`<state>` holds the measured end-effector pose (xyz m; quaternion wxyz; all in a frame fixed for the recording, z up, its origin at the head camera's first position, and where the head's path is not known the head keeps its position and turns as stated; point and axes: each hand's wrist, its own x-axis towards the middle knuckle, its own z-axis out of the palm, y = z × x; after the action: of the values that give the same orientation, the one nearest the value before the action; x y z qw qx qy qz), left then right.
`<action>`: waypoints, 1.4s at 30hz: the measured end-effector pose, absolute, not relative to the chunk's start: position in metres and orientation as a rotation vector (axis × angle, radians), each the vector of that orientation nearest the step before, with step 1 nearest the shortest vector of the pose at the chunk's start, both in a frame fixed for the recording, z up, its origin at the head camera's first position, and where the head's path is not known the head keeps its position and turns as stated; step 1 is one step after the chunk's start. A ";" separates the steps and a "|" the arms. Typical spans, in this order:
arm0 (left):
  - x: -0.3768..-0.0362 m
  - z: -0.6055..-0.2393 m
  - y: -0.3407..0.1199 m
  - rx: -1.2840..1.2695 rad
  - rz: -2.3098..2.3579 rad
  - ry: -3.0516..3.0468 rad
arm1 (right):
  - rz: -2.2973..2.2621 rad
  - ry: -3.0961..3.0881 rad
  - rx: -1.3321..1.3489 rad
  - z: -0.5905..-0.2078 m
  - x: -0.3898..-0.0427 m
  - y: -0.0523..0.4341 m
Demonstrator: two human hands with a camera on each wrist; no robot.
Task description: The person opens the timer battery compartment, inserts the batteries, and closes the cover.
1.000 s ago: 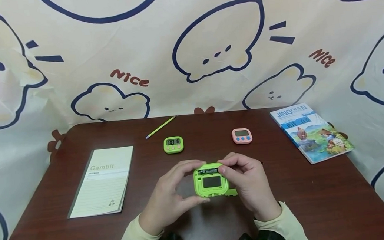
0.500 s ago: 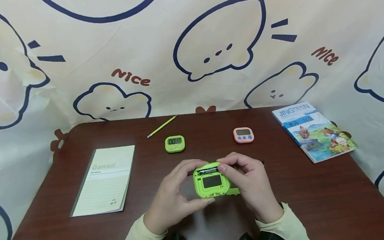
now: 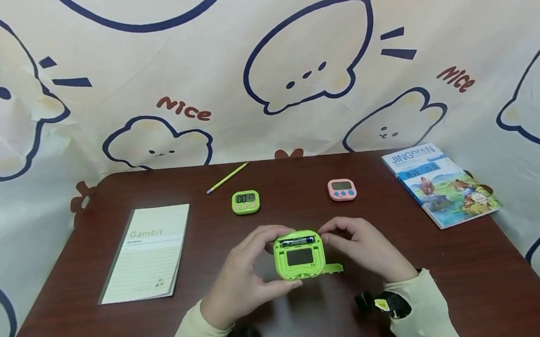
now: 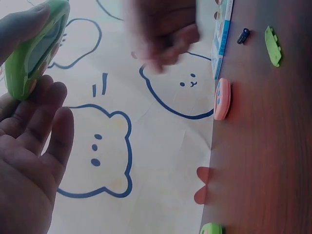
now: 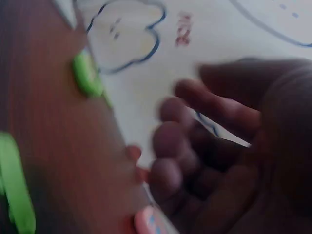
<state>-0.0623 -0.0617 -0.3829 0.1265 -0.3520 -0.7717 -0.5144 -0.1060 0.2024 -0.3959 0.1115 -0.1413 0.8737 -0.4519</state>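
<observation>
Looks like a dark cylindrical battery (image 3: 297, 241) is already seated in the rounded lime-green plastic timer (image 3: 300, 268), held above the dark brown table (image 3: 309, 322), clamped in the left hand (image 3: 242, 277). The right hand (image 3: 367, 245) is loosely curled just beside it, nothing held, and the slim green plastic cover (image 3: 333, 269) seemingly isn't fitted yet.

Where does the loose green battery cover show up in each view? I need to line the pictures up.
Head: lower half, right of the middle, by the lower right corner of the held timer: green battery cover.
Left wrist: upper right, on the table.
Right wrist: lower left, blurred, cut off by the left edge.
Shared landmark: pink timer, also left wrist right of centre, right wrist bottom edge.
</observation>
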 end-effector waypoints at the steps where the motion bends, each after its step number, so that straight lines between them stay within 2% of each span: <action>1: -0.062 -0.383 -0.063 -1.016 -1.503 -2.249 | -1.260 2.551 -0.415 -0.400 -0.108 0.204; 9: -0.063 -0.382 -0.067 -0.986 -1.505 -2.262 | -0.998 2.465 -0.428 -0.424 -0.117 0.209; 24: -0.062 -0.382 -0.064 -0.998 -1.530 -2.300 | -0.799 2.619 -0.371 -0.433 -0.114 0.197; 34: -0.063 -0.384 -0.061 -1.036 -1.495 -2.295 | -1.534 2.844 -0.471 -0.402 -0.102 0.189; 42: -0.062 -0.384 -0.060 -1.062 -1.486 -2.316 | -1.896 2.810 -0.475 -0.370 -0.080 0.182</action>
<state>-0.0618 -0.0603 -0.3836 0.0960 -0.3583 -0.7817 -0.5014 -0.0800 0.1816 -0.3700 -0.1403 -0.1374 0.8129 -0.5484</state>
